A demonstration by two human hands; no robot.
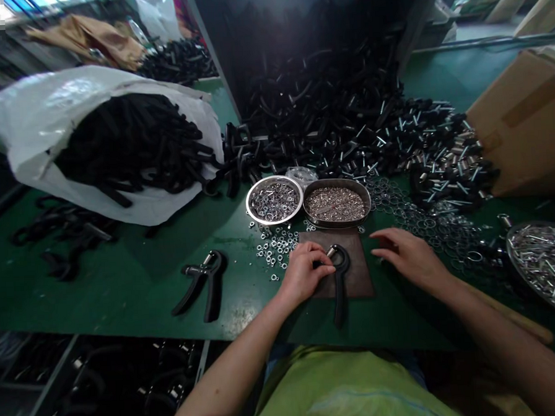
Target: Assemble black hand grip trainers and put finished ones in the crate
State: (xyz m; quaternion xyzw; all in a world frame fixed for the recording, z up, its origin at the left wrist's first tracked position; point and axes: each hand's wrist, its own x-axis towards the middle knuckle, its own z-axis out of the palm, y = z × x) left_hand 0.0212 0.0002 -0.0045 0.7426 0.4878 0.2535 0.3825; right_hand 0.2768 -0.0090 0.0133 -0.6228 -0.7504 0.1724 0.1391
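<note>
My left hand is closed around the top of a black hand-grip handle that lies on a dark brown mat; a small metal screw end sticks up at the handle's head. My right hand hovers just right of the mat with its fingers bent and slightly apart, and I see nothing in it. Loose metal rings lie just beyond its fingertips. Two metal bowls stand right behind the mat: one with nuts, one with tiny shiny parts.
An assembled black hand gripper lies to the left on the green table. A white sack of black handles sits at back left, a big heap of handles behind the bowls, a cardboard box and a tray of pins at right.
</note>
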